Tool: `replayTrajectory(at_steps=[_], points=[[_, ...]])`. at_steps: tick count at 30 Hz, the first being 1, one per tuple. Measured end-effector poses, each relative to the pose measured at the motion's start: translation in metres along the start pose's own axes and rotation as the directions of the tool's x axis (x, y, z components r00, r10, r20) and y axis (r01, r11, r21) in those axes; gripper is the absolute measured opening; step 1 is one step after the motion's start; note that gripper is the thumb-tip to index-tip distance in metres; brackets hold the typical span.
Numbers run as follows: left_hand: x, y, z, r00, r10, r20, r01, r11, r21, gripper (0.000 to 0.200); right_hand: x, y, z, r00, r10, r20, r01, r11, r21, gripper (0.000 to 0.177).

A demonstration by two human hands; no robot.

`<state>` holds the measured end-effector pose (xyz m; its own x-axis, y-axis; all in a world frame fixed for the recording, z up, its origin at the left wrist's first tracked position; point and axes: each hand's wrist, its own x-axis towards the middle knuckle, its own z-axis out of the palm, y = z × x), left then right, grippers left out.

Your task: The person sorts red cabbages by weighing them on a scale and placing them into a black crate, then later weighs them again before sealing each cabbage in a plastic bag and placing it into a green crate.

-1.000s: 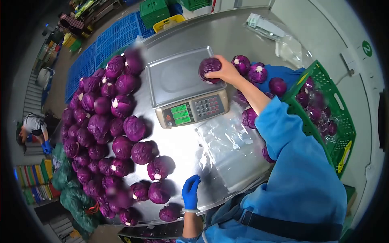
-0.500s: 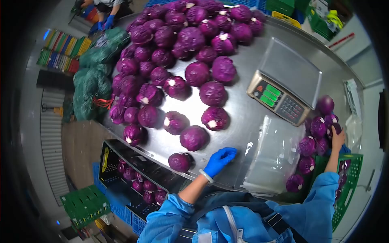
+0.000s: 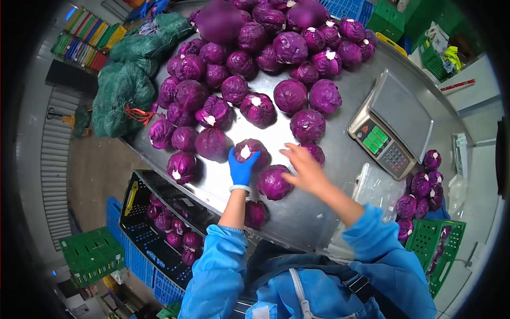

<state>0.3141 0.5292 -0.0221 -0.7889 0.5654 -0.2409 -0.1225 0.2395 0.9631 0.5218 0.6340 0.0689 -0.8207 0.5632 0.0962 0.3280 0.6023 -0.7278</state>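
Observation:
My left hand point(image 3: 243, 169), in a blue glove, has its fingers around the near side of a red cabbage point(image 3: 252, 151) with a pale cut stem. My bare right hand point(image 3: 305, 169) is spread over the table, with its fingers apart, beside another red cabbage point(image 3: 274, 182). A further cabbage point(image 3: 313, 153) lies just beyond the right hand, partly hidden by it. Below the left hand's cabbage, one more cabbage point(image 3: 256, 214) sits close to the near table edge. Many red cabbages point(image 3: 291, 48) are heaped at the far side of the metal table point(image 3: 212, 189).
A scale point(image 3: 393, 125) stands at right, clear plastic bags point(image 3: 374, 186) in front of it. Several cabbages point(image 3: 421, 184) lie at far right by a green crate point(image 3: 425, 234). A black crate point(image 3: 154, 239) with cabbages is below left. Green net sacks point(image 3: 125, 93) lie at left.
My left hand has moved left and forward onto a cabbage. My right hand has left the cabbages at far right and come over the table's middle. The view has shifted.

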Motion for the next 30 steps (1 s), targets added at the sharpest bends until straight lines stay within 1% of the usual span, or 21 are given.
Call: replayTrajectory(at_steps=[2,3,4,6,7,8,9,10,11,12,13,14,15,16,18,19,22,26,27,28,30], points=[[0.000,0.016,0.000,0.988,-0.151,0.020,0.152,0.987,-0.057,0.088,0.030,-0.028,0.021,0.992,0.031,0.124,-0.036,0.999,0.039,0.090],[0.001,0.015,-0.001,0.976,-0.210,0.062,0.216,0.967,-0.133,0.091,0.041,-0.034,0.030,0.992,0.042,0.116,-0.045,0.999,0.016,0.094],[-0.001,0.010,0.001,0.990,-0.125,0.062,0.133,0.980,-0.146,0.083,0.048,-0.038,0.034,0.993,0.057,0.107,-0.057,0.998,-0.006,0.099],[-0.029,0.063,0.017,0.979,0.135,0.154,-0.082,0.947,-0.309,0.074,0.054,-0.041,0.025,0.998,0.054,-0.045,-0.054,0.999,0.004,0.102],[-0.037,0.087,0.015,0.969,0.079,0.235,-0.027,0.976,-0.218,0.070,0.053,-0.045,0.017,0.992,0.061,-0.109,-0.060,0.998,0.011,0.104],[-0.044,0.116,0.016,0.935,0.006,0.354,0.124,0.931,-0.343,0.072,0.051,-0.045,-0.005,0.974,0.019,-0.227,-0.017,1.000,0.012,0.106],[-0.041,0.127,0.013,0.888,0.070,0.454,0.128,0.912,-0.390,0.067,0.048,-0.031,-0.024,0.952,-0.027,-0.304,0.046,0.998,0.053,0.106],[-0.039,0.133,0.008,0.827,0.138,0.545,0.141,0.888,-0.438,0.064,0.040,-0.008,-0.036,0.918,0.029,-0.396,0.063,0.974,0.218,0.105],[-0.039,0.139,0.006,0.818,0.149,0.556,0.110,0.908,-0.405,0.062,0.029,-0.010,-0.063,0.881,0.269,-0.390,-0.098,0.909,0.405,0.104],[-0.042,0.143,0.002,0.825,0.128,0.551,-0.018,0.979,-0.201,0.066,0.020,0.003,-0.091,0.827,0.390,-0.405,-0.243,0.897,0.369,0.105],[-0.041,0.129,-0.006,0.826,0.131,0.548,-0.162,0.987,0.008,0.070,0.008,0.031,-0.108,0.744,0.427,-0.513,-0.314,0.902,0.296,0.107],[-0.039,0.103,-0.014,0.826,0.140,0.547,-0.300,0.930,0.215,0.074,0.000,0.058,-0.131,0.686,0.408,-0.602,-0.325,0.912,0.249,0.106],[-0.042,0.075,-0.019,0.867,0.069,0.494,-0.260,0.908,0.329,0.082,-0.009,0.083,-0.154,0.634,0.404,-0.659,-0.331,0.912,0.240,0.100],[-0.050,0.062,-0.021,0.873,0.002,0.488,-0.223,0.891,0.395,0.094,-0.021,0.113,-0.177,0.587,0.342,-0.734,-0.380,0.917,0.124,0.096],[-0.069,0.045,-0.018,0.826,0.083,0.558,-0.425,0.742,0.518,0.102,-0.042,0.147,-0.217,0.469,0.343,-0.814,-0.514,0.855,0.065,0.090],[-0.078,0.042,-0.015,0.817,0.062,0.573,-0.465,0.659,0.591,0.110,-0.055,0.167,-0.235,0.461,0.330,-0.824,-0.562,0.827,0.017,0.090],[-0.090,0.029,-0.009,0.847,-0.029,0.531,-0.230,0.881,0.414,0.114,-0.082,0.206,-0.261,0.500,0.294,-0.815,-0.610,0.787,-0.090,0.091],[-0.091,0.026,-0.009,0.865,-0.053,0.499,-0.200,0.875,0.441,0.110,-0.111,0.255,-0.272,0.536,0.421,-0.732,-0.575,0.817,0.049,0.110],[-0.086,0.014,-0.015,0.863,-0.033,0.505,-0.198,0.897,0.396,0.110,-0.113,0.231,-0.278,0.514,0.418,-0.749,-0.668,0.743,-0.043,0.112],[-0.082,0.003,-0.018,0.861,-0.012,0.508,-0.194,0.916,0.351,0.109,-0.120,0.221,-0.286,0.476,0.354,-0.805,-0.633,0.773,-0.035,0.106],[-0.087,0.031,-0.017,0.864,-0.151,0.481,-0.006,0.951,0.309,0.098,-0.139,0.195,-0.300,0.263,0.445,-0.856,-0.533,0.807,0.256,0.095]])
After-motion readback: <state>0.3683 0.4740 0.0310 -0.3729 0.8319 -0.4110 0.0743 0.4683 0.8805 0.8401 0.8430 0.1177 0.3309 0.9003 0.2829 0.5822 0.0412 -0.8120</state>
